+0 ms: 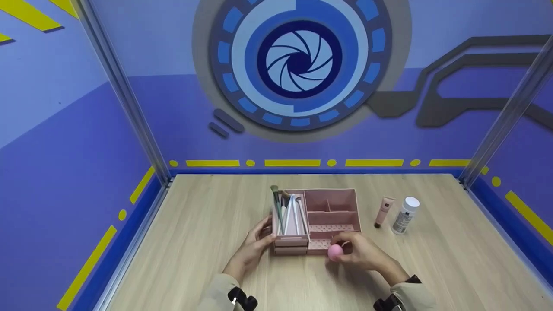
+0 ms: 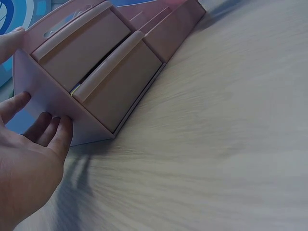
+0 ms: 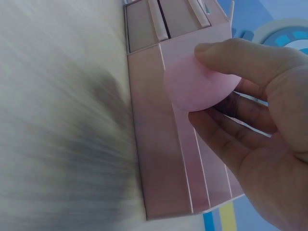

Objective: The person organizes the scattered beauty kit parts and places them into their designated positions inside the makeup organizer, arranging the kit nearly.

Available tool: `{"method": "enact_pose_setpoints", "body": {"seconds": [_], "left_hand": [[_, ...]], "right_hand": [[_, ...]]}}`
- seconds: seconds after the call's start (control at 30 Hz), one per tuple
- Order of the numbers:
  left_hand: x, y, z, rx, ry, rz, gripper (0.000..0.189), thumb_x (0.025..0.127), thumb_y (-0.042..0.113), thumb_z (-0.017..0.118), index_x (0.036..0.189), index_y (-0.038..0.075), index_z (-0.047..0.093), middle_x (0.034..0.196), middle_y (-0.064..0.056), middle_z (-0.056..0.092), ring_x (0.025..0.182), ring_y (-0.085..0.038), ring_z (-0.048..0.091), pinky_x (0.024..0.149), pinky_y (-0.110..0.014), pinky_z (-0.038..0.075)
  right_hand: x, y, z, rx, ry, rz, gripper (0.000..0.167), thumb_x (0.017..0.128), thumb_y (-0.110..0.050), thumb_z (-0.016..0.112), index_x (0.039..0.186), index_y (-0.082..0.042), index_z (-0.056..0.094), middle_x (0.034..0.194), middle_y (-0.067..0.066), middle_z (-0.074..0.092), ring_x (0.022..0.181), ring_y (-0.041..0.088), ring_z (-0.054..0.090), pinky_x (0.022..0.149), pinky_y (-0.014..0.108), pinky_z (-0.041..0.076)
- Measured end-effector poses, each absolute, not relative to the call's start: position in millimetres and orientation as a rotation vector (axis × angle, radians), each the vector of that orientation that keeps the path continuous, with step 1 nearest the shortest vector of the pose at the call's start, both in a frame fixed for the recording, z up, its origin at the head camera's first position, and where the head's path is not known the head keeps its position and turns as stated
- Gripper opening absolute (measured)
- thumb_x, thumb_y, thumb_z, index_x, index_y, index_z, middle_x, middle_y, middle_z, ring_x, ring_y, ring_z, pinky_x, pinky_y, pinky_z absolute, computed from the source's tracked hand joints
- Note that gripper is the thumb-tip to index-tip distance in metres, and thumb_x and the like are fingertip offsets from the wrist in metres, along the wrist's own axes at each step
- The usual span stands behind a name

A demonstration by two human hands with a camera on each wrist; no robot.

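A pink cosmetics organizer point(image 1: 332, 195) stands on the wooden table, with several makeup brushes point(image 1: 292, 214) leaning in its left compartment. Against its left side wall point(image 2: 45, 91) rest the fingertips of my left hand point(image 1: 252, 248), the thumb at the upper edge. My right hand point(image 1: 360, 252) pinches a round pink makeup sponge point(image 3: 192, 84) between thumb and fingers. It hovers at the front right of the organizer, by the low perforated compartment point(image 1: 319, 244). Two drawers point(image 2: 120, 82) face the front on the left half; the sponge's far side is hidden by the fingers.
Right of the organizer lies a small pink tube point(image 1: 384, 211) with a dark cap. Next to it stands a white bottle point(image 1: 405, 216) with a grey label. Blue and purple panels with metal posts point(image 1: 129, 99) border the wooden table point(image 1: 207, 203) at the back and sides.
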State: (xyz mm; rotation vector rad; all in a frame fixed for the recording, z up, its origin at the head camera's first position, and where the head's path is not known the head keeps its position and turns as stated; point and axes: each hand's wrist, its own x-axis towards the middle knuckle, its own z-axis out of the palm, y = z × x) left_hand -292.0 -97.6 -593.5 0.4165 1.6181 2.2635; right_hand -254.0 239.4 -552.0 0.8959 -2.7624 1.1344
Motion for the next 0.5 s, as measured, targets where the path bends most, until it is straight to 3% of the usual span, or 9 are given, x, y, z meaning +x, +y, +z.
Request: {"method": "enact_pose_setpoints", "body": {"seconds": [0.5], "left_hand": [[-291.7, -96.9, -593.5, 0.405, 1.626, 2.281, 0.076, 0.091, 0.009, 0.064, 0.153, 0.003, 0.022, 0.149, -0.019, 0.033, 0.13, -0.022, 0.04, 0.108, -0.031, 0.04]], "right_hand": [[-265.1, 232.9, -547.4, 0.893, -2.729, 1.168, 0.029, 0.077, -0.017, 0.08, 0.103, -0.009, 0.07, 0.098, -0.002, 0.069, 0.087, 0.012, 0.064, 0.078, 0.034, 0.057]]}}
